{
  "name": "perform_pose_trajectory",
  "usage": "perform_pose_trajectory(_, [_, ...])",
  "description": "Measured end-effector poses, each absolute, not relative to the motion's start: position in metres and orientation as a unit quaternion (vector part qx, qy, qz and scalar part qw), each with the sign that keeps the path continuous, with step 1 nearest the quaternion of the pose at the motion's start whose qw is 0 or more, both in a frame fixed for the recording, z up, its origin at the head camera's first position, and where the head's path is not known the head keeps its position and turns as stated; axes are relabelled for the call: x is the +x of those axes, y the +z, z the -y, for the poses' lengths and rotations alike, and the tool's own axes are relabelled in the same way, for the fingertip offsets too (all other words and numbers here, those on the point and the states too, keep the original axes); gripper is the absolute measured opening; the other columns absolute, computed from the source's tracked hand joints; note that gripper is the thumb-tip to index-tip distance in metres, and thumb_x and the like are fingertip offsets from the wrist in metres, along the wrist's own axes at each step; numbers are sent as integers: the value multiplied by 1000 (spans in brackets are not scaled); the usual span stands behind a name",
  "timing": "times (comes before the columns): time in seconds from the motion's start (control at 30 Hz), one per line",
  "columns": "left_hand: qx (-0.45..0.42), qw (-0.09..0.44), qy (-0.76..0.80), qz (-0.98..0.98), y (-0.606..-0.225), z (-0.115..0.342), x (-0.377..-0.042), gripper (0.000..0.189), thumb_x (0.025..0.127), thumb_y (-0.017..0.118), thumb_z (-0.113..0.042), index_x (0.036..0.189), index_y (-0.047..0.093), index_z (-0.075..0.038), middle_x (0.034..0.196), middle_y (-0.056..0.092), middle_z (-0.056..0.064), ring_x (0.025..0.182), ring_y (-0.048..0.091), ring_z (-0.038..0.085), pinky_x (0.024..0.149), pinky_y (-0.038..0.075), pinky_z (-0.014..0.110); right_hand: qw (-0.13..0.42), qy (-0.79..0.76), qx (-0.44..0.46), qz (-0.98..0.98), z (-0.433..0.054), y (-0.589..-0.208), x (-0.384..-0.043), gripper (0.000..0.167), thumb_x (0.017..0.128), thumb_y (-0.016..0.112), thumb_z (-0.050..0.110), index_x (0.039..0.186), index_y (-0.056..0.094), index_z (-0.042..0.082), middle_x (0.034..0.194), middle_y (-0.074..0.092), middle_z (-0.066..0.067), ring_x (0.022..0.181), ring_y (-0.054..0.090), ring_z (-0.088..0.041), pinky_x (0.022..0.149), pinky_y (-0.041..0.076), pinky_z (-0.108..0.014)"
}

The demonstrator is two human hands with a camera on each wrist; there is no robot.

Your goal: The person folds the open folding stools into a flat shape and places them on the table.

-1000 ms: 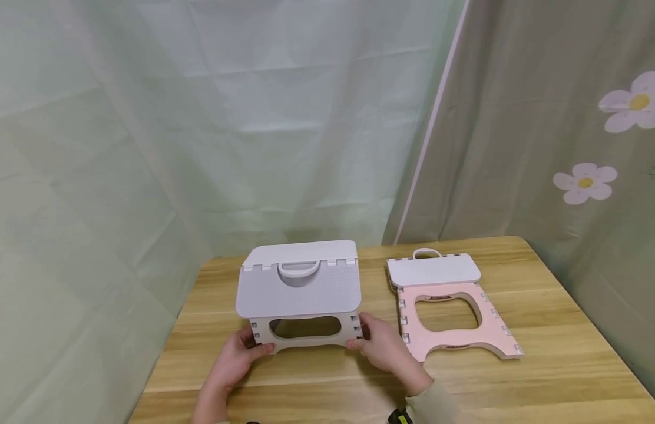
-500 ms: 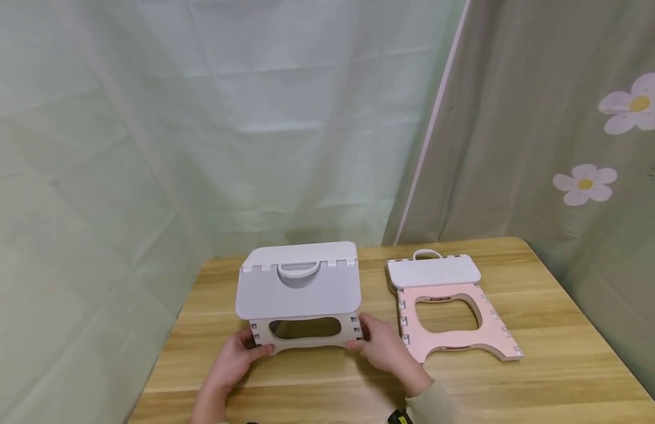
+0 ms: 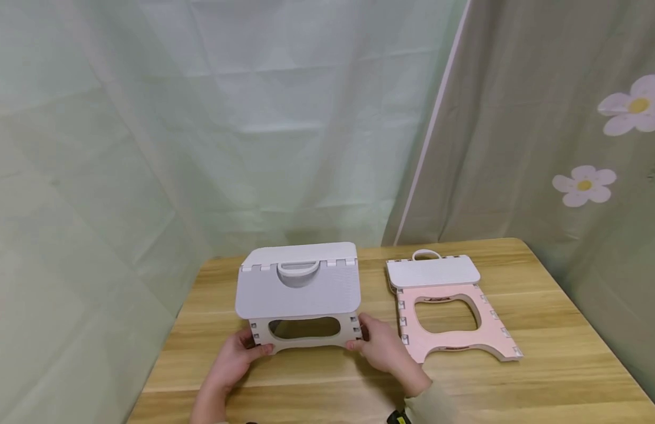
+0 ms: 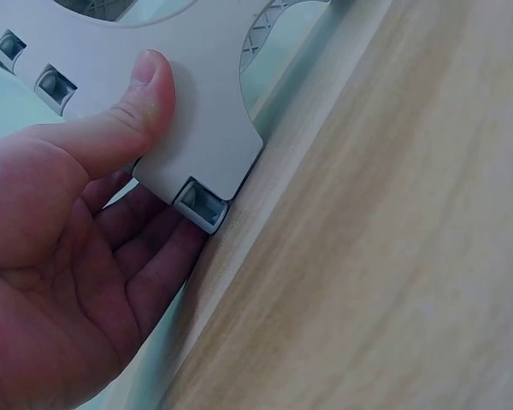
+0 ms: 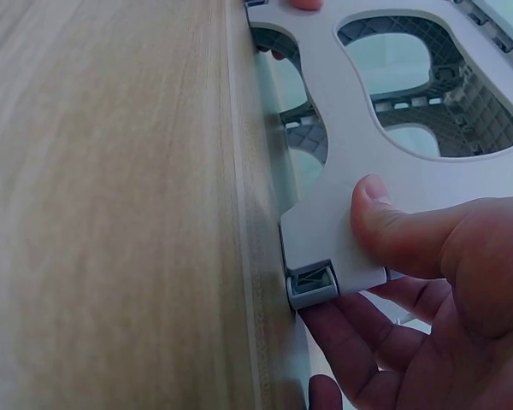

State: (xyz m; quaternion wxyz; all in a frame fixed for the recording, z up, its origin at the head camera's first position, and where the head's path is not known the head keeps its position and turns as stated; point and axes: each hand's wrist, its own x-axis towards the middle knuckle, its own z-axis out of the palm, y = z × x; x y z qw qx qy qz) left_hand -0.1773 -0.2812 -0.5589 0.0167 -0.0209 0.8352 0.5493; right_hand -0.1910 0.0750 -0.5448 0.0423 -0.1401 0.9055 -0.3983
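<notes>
A grey folding stool [image 3: 298, 291] stands unfolded on the wooden table [image 3: 327, 377], its seat halves peaked and a handle in the top. My left hand [image 3: 237, 356] grips the near leg panel's left foot [image 4: 201, 149], thumb on the front face and fingers behind. My right hand [image 3: 383, 347] grips the same panel's right foot [image 5: 342, 235] the same way, thumb on the front. In the right wrist view the oval cut-out of the leg panel [image 5: 432, 81] shows the ribbed underside behind it.
A second stool [image 3: 446, 306] with pink legs and a grey seat lies folded flat on the table to the right. Green curtains [image 3: 200, 118] hang close behind the table; a flowered one [image 3: 571, 147] is at the right. The table's left edge [image 3: 163, 347] is near my left hand.
</notes>
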Motion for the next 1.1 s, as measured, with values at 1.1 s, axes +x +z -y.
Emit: perform_pose_trajectory(1.1, [-22,19,565,-824,-558,276,-176,31,90,86,-7,115,74,4,108,77,9,94,66,15,88,50,25,39,-388,-131,-912,-75,-548,-191,75,89,87,39,146,59,-2,130,71,-23,124,63,-47,104,48,-63])
